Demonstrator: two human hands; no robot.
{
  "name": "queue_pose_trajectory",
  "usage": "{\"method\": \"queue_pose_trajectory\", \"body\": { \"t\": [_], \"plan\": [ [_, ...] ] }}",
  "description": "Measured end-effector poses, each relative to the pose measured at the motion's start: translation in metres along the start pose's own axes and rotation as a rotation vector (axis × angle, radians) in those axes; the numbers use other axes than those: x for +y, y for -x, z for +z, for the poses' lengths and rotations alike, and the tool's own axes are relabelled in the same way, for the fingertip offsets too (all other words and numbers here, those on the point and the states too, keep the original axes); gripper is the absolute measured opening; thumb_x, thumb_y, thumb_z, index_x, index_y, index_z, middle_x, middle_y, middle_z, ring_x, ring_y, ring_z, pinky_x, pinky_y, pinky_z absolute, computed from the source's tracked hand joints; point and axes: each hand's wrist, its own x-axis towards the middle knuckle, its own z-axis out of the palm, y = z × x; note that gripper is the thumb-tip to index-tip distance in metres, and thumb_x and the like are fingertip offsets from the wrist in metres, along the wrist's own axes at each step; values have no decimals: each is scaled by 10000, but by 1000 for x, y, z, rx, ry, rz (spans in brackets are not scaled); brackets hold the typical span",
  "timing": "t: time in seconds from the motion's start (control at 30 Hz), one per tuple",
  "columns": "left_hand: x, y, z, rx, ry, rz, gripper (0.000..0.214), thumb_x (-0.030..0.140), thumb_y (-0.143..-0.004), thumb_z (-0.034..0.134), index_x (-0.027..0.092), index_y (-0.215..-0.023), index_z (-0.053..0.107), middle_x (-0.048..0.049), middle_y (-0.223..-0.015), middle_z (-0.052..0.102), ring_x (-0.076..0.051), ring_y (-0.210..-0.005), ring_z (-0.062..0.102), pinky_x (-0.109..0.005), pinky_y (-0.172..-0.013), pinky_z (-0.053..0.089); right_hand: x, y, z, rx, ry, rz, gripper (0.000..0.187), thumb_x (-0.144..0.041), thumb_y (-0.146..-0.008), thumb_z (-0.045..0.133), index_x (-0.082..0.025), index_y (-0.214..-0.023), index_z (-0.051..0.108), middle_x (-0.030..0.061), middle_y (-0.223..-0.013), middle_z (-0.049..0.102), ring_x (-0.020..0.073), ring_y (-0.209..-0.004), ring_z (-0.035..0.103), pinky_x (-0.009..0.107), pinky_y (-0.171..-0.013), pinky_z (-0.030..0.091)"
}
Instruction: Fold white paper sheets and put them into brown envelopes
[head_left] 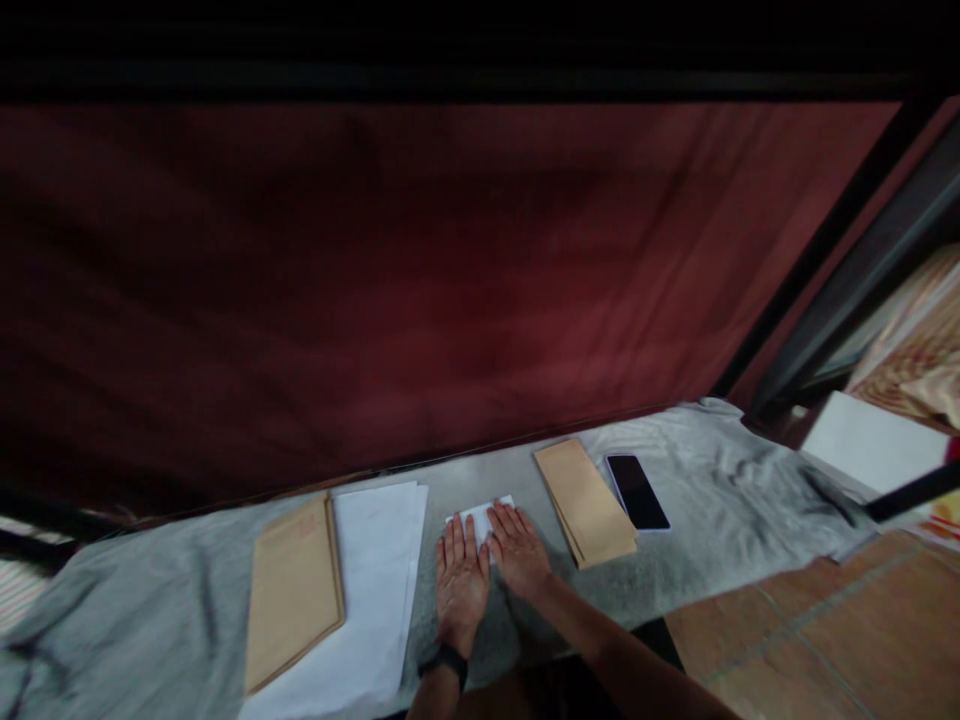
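Observation:
My left hand (460,578) and my right hand (517,548) lie side by side, fingers stretched flat, pressing on a small folded white paper (480,514) on a grey cloth-covered table (705,480). Only the paper's far edge shows past my fingertips. A dark band is around my left wrist. To the left lies a stack of white sheets (375,590) with a brown envelope (294,590) on top of it. To the right lies a stack of brown envelopes (586,502).
A black phone (637,492) lies face up beside the right envelope stack. A dark red curtain (420,290) hangs right behind the table. Tiled floor (825,630) shows at the lower right, and a white board (870,445) stands past the table's right end.

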Motion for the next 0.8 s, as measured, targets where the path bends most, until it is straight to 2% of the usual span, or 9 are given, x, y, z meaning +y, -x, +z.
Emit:
{"method": "queue_pose_trajectory", "body": {
  "t": [0.2,0.47,0.6,0.67,0.8],
  "plan": [
    [3,4,-1,81,30,-61,581,339,-1012,339,64,-1523,378,-229,-1569,399,-326,-1462,383,-509,-1166,371,18,7,-9,5,79,56,543,-310,-1031,424,-107,-1534,395,136,-1541,464,237,-1438,417,437,-1207,301],
    [-7,25,-3,138,74,-142,574,292,-1015,310,99,-1556,310,-179,-1536,473,-289,-1434,434,-504,-1163,382,22,9,-8,5,111,55,521,-278,-1042,361,-139,-1543,390,109,-1526,486,226,-1428,432,443,-1207,289],
    [2,21,-10,148,37,-188,578,236,-1002,315,67,-1554,292,-205,-1539,457,-299,-1447,412,-529,-1179,350,22,10,-9,-18,106,67,510,-290,-1048,341,-124,-1524,424,107,-1531,478,229,-1438,417,435,-1212,279],
    [11,16,-13,136,38,-158,581,206,-990,325,74,-1555,295,-191,-1568,418,-287,-1478,360,-517,-1194,333,22,10,-10,-40,103,71,515,-296,-1048,332,-121,-1524,424,109,-1543,460,231,-1448,402,438,-1216,272],
    [25,13,-12,84,79,-38,559,230,-983,373,175,-1539,374,-109,-1585,419,-258,-1498,326,-480,-1186,362,24,11,-10,-79,91,66,525,-292,-1036,340,-127,-1528,419,118,-1551,448,242,-1461,383,465,-1215,276]
  ]
}}
